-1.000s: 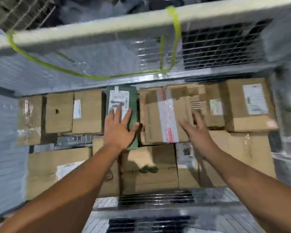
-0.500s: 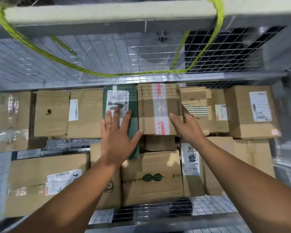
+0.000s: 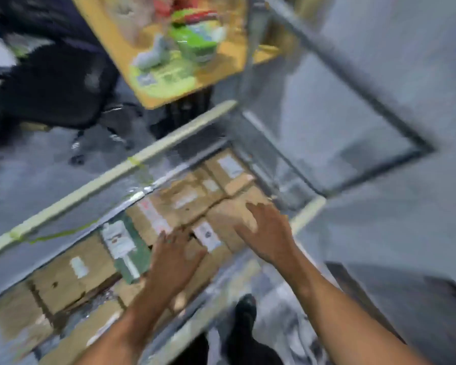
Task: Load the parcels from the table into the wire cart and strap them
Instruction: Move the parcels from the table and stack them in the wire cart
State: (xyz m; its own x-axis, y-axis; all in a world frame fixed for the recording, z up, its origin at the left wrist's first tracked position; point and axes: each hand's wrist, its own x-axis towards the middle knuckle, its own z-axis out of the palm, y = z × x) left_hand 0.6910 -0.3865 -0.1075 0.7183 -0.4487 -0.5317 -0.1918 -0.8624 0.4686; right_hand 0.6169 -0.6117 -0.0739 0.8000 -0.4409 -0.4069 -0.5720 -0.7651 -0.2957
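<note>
The picture is blurred and tilted. The wire cart (image 3: pixel 121 169) runs slantwise across the middle, with several brown cardboard parcels (image 3: pixel 74 275) packed inside. A green parcel (image 3: pixel 128 248) with a white label lies among them. My left hand (image 3: pixel 174 256) hovers flat, fingers spread, over the parcels near the green one and holds nothing. My right hand (image 3: pixel 269 230) is spread open above a brown parcel (image 3: pixel 224 219) at the cart's right end, also empty. A thin green strap (image 3: pixel 61 233) hangs along the far rail.
A yellow table (image 3: pixel 227 56) with green and red items stands beyond the cart at the top. A dark office chair (image 3: pixel 50 83) sits at the upper left. A grey wire panel (image 3: pixel 353 122) rises on the right. My shoe (image 3: pixel 244 312) shows below.
The view has swung and tilted sharply to the right. Both hands have lifted off the parcels they were pressing and now hover over the cart's right part.
</note>
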